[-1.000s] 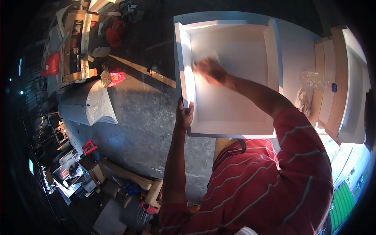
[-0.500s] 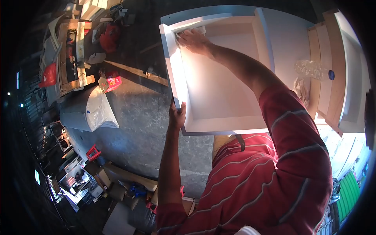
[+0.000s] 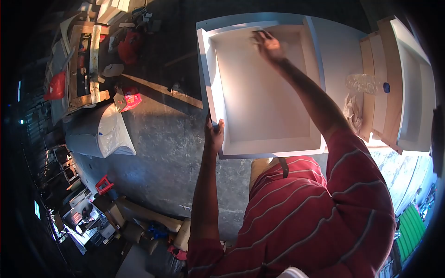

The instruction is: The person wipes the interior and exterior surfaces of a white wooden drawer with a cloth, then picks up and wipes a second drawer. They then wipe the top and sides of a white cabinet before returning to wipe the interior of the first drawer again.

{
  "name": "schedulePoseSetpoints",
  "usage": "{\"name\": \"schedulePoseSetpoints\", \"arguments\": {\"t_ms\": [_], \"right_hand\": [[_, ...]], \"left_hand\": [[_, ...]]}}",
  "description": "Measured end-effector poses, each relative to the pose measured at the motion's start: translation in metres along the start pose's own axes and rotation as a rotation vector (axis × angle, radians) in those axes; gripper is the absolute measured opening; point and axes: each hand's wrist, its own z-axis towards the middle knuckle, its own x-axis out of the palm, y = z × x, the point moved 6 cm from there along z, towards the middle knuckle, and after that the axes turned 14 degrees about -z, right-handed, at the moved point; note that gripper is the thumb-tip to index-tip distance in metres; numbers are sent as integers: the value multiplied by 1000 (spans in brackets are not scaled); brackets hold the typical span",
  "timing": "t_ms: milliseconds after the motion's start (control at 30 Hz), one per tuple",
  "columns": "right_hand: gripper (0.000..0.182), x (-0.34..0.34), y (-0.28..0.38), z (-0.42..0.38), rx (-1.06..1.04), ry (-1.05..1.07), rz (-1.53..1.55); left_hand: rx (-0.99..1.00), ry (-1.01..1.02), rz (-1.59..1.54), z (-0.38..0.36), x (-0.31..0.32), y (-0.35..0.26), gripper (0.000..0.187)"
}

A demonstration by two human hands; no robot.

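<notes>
A white open box (image 3: 264, 97), shallow and tray-like, is in front of me with its hollow side up. My left hand (image 3: 215, 132) is closed round its left wall near the lower corner, the thumb on the inner side. Over the box's upper part is my right hand (image 3: 271, 46), near the far wall. Its fingers are bent and blurred, with a pale smear at the fingertips that I cannot make out.
Right of the box are a clear plastic bottle (image 3: 364, 84) with a blue cap, crumpled brown paper (image 3: 353, 112) and another white-and-wood piece (image 3: 410, 88). A red box (image 3: 128, 98), a wrapped grey object (image 3: 99, 132) and a red stool (image 3: 104, 184) stand to the left.
My right hand has moved right from the box's upper left corner, where it pressed a pale cloth, and looks lifted. My left hand keeps its hold on the wall.
</notes>
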Motion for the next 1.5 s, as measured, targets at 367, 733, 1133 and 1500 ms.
{"name": "schedulePoseSetpoints", "arguments": {"t_ms": [367,733,1133,1500], "right_hand": [[36,122,54,12,14,477,-1024],[50,92,55,-2,-221,238,-65],[47,105,48,1,-458,420,-729],[46,123,57,6,-458,598,-1030]], "left_hand": [[-22,13,41,-6,1,-8,46],[-34,18,19,-1,0,-9,46],[23,28,37,-1,1,-11,39],[-47,48,20,-2,0,-8,40]]}}
